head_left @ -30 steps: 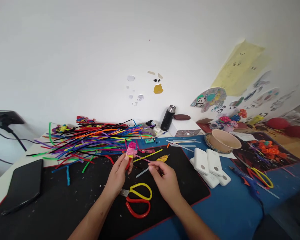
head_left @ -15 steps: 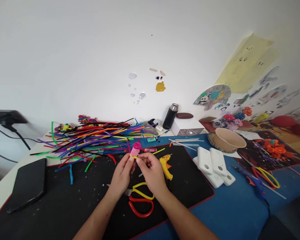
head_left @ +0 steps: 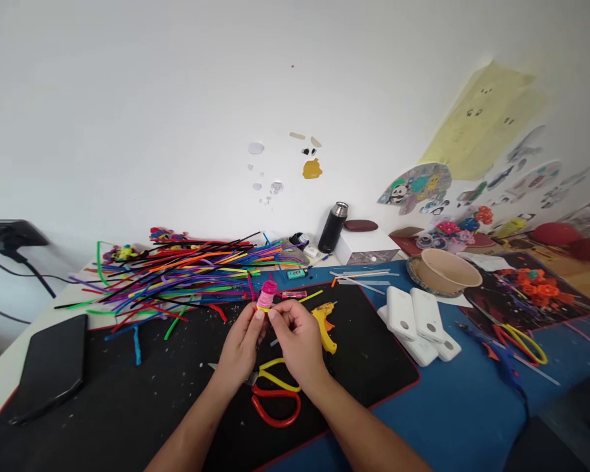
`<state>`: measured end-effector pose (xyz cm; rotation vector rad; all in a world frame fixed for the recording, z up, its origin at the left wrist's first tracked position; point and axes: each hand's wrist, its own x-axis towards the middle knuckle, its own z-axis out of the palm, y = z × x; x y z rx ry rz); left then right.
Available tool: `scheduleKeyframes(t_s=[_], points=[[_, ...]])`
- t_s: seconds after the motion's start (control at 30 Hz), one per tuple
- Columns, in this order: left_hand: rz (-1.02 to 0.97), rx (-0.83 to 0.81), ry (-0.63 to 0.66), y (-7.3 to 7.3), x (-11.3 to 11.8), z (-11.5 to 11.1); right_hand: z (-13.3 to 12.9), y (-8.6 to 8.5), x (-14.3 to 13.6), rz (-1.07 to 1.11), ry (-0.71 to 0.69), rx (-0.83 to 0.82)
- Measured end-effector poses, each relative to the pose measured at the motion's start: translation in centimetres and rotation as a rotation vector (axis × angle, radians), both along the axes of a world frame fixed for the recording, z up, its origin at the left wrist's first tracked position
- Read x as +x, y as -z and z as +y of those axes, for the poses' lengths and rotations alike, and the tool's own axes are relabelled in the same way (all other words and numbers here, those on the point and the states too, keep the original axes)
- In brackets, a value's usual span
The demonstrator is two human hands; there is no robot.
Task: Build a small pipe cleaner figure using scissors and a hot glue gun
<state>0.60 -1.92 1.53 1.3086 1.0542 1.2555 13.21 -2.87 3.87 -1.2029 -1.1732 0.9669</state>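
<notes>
My left hand (head_left: 240,342) is closed around the lower part of a pink pipe-cleaner coil (head_left: 267,295), which stands upright above the fingers. A yellow pipe cleaner (head_left: 263,309) circles the coil near its base. My right hand (head_left: 299,337) pinches at the yellow strand beside the coil; its fingertips hide the strand's end. Below the hands, scissors (head_left: 278,393) with one yellow and one red handle lie on the black mat, their blades partly behind my left wrist. Just right of my right hand lies a yellow glue gun (head_left: 326,330).
A heap of coloured pipe cleaners (head_left: 187,269) spreads along the wall at left. A black tablet-like slab (head_left: 54,364) lies left. White boxy devices (head_left: 417,321), a beige bowl (head_left: 450,270), a blue glue gun (head_left: 496,357) and second scissors (head_left: 524,344) lie right. A black flask (head_left: 333,228) stands behind.
The view has shifted slightly, so the surroundings sit a little further left. Both hands keep nearly the same hold on the pink coil and the yellow strand.
</notes>
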Motion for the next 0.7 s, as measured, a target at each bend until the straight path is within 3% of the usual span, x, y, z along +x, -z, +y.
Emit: scheduleKeyframes(t_s=[0.4, 0.7], points=[[-0.101, -0.022, 0.034, 0.55, 0.20, -0.17, 0.11, 0.25, -0.52, 0.194, -0.009, -0.047], [-0.133, -0.083, 0.086, 0.47, -0.08, -0.25, 0.45, -0.23, 0.27, 0.308, -0.140, -0.099]])
